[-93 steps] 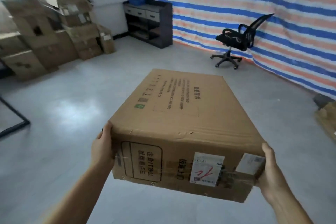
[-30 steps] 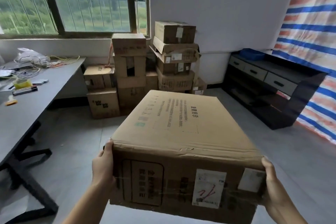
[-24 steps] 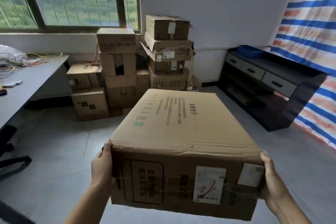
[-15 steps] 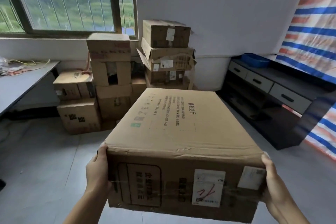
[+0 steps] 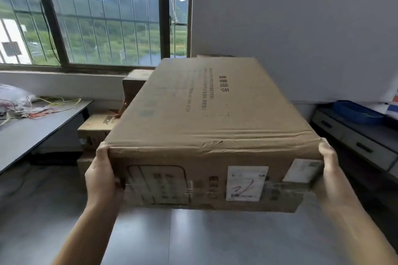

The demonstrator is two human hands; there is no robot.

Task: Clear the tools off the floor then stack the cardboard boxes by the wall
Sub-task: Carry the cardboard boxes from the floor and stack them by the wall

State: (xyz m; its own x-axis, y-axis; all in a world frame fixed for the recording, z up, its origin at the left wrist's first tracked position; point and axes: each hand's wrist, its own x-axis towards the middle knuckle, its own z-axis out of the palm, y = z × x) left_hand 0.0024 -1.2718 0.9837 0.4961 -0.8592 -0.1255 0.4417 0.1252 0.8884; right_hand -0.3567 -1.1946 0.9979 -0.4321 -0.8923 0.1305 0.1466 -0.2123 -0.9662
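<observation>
- The left hand point(image 5: 101, 175) grips the near left corner of a big cardboard box point(image 5: 206, 118); the right hand point(image 5: 327, 170) grips its near right corner.
- The box is held level, clear of the floor point(image 5: 193, 239).
- Beyond it, partly hidden, stacked boxes point(image 5: 101, 122) stand against the wall point(image 5: 290, 28) below the window point(image 5: 97, 15).
- A worktop point(image 5: 32, 129) with wires lies to the left and a dark cabinet point(image 5: 355, 144) to the right.

Both bare forearms reach forward from the near edge, spread wide apart. The left hand point(image 5: 101, 175) clasps the near left corner of a cardboard box point(image 5: 206, 118), thumb up along the edge. The right hand point(image 5: 328, 170) grips the near right corner the same way.
</observation>
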